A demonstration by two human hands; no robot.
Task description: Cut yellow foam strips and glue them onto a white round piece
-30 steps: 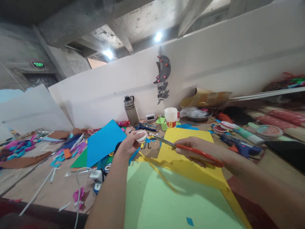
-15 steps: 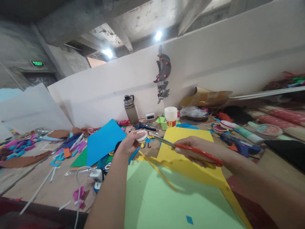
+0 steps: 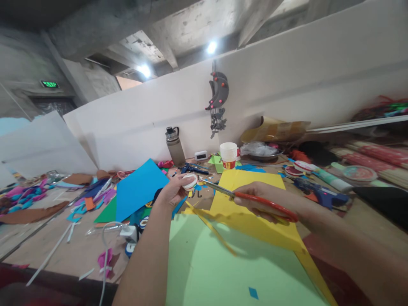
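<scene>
- Pinching a small white roll (image 3: pixel 190 182) in the left hand (image 3: pixel 174 192), fingers curled shut around its rim, raised above the table (image 3: pixel 63 250) at 12 o'clock from the green sheet (image 3: pixel 207 263) (lifted clear, seemingly to sit level with the blades).
- Gripping red-handled scissors (image 3: pixel 248 197) in the right hand (image 3: pixel 264 193), fingers closed around the handles, blades looking nearly together, tips pointing toward 9 o'clock and ending just beside the roll.
- Reaching both forearms forward from 6 o'clock, left wrist bent inward, right hand hovering over the yellow sheet (image 3: pixel 251 180).
- Leaving a blue sheet (image 3: pixel 137 189) at 9 o'clock of the roll, and a bottle (image 3: pixel 175 146) and paper cup (image 3: pixel 228 155) toward 12 o'clock by the wall, well apart from both hands.
</scene>
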